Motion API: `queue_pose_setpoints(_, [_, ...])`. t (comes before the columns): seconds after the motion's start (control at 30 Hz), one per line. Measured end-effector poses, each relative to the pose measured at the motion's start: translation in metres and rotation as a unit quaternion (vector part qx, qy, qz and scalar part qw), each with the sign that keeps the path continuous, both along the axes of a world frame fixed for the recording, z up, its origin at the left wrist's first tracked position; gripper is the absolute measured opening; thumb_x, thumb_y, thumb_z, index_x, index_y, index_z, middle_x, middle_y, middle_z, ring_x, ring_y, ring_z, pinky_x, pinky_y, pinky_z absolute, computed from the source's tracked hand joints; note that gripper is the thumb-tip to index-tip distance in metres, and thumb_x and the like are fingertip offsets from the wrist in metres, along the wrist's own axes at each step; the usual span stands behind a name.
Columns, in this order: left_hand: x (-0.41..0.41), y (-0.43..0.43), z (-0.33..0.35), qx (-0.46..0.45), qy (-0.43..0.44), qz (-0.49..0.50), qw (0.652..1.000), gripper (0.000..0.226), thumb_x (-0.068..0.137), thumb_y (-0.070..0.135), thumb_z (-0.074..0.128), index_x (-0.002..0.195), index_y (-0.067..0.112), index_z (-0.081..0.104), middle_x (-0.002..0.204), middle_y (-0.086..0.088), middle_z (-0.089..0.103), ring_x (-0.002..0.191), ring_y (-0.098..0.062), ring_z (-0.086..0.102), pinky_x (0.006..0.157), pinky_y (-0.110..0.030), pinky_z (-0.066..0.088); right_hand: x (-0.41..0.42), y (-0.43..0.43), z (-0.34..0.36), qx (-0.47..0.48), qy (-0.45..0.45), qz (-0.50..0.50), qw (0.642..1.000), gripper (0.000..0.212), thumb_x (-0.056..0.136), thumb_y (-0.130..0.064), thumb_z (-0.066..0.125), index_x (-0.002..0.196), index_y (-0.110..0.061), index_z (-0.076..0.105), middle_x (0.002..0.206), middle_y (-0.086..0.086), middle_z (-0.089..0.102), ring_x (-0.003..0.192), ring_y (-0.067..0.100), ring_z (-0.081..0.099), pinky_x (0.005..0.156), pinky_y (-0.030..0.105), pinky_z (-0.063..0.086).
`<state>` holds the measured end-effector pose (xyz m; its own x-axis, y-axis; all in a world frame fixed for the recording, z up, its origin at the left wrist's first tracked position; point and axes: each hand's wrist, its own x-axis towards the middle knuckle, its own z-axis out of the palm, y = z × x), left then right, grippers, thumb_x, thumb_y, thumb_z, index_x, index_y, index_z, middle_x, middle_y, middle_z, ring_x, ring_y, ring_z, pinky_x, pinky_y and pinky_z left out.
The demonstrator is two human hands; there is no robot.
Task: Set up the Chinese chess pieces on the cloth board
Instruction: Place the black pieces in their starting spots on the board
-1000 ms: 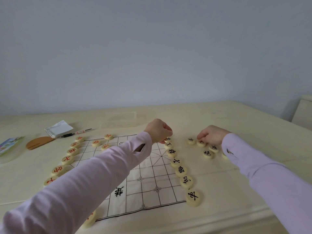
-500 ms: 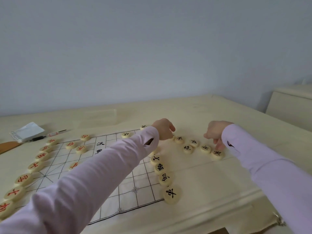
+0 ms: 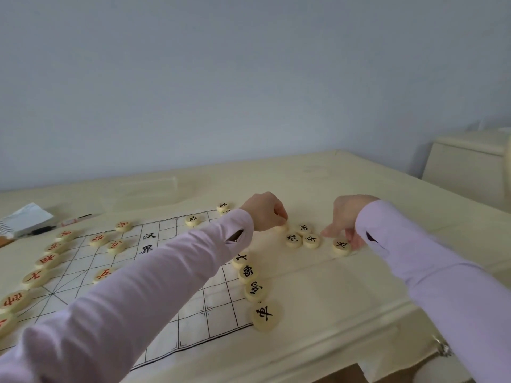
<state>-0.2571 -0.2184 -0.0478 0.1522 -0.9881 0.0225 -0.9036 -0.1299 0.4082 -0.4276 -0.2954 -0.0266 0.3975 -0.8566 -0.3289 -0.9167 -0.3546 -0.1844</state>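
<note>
On the cream surface, just off the right edge of the cloth board, the left hand is curling its fingers down around a half-hidden piece. The right hand is touching a black-lettered piece with its fingertips; whether it is gripping cannot be told. Red-lettered pieces are lying along the board's left side.

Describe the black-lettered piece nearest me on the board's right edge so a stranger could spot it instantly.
Find the cloth board on the table and follow its right edge, where black-lettered pieces sit in a column. The piece is at the near end of that column, by the board's near right corner. Unlike its neighbours, it has no piece nearer the camera.
</note>
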Motion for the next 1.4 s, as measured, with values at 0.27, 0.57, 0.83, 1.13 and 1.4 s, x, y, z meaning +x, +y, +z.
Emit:
queue_pose_setpoints(0.27, [0.009,0.007,-0.003,0.005,0.015,0.031,0.999,0.022,0.088,0.018,0.059,0.108,0.016,0.067,0.107,-0.003,0.067,0.072,-0.017,0.061,0.084,-0.028,0.052,0.008,0.003,-0.012,0.007,-0.117,0.014,0.993,0.040,0.081,-0.009,0.067,0.119,-0.002,0.058,0.076,0.007,0.063,0.064,0.024,0.063,0.075,0.027,0.051])
queue_pose_setpoints(0.57, [0.025,0.015,0.003,-0.025,0.024,0.070,0.997,0.024,0.089,0.010,0.053,0.108,0.015,0.067,0.090,0.001,0.060,0.072,-0.020,0.061,0.051,-0.017,0.042,0.026,0.006,-0.014,-0.046,-0.233,0.117,0.964,0.024,0.080,-0.009,0.069,0.104,-0.011,0.068,0.085,0.006,0.069,0.054,0.012,0.058,0.064,0.021,0.049])
queue_pose_setpoints(0.83, [0.037,0.025,-0.003,-0.044,0.054,0.094,0.993,0.022,0.088,0.010,0.054,0.104,0.014,0.067,0.071,0.007,0.056,0.058,-0.011,0.056,0.048,-0.016,0.040,0.031,0.019,-0.013,-0.009,-0.133,0.198,0.971,0.038,0.075,-0.014,0.077,0.112,-0.013,0.067,0.086,-0.006,0.060,0.089,0.011,0.056,0.082,0.022,0.042])
queue_pose_setpoints(1.13, [0.047,0.038,-0.008,-0.050,0.064,0.113,0.990,0.019,0.087,0.011,0.055,0.099,0.017,0.068,0.069,0.006,0.059,0.057,-0.009,0.057,0.058,-0.017,0.045,0.034,0.024,-0.018,-0.026,-0.111,0.190,0.975,0.040,0.078,-0.017,0.074,0.116,-0.012,0.065,0.093,-0.002,0.059,0.087,0.015,0.057,0.076,0.022,0.041])
queue_pose_setpoints(1.4, [0.047,0.046,-0.006,-0.060,0.072,0.109,0.990,0.019,0.087,0.010,0.056,0.101,0.013,0.069,0.081,-0.003,0.066,0.057,-0.010,0.059,0.068,-0.023,0.051,0.039,0.035,-0.018,-0.052,-0.106,0.190,0.975,0.038,0.072,-0.013,0.078,0.107,-0.012,0.067,0.099,0.004,0.063,0.094,0.024,0.062,0.083,0.031,0.050])
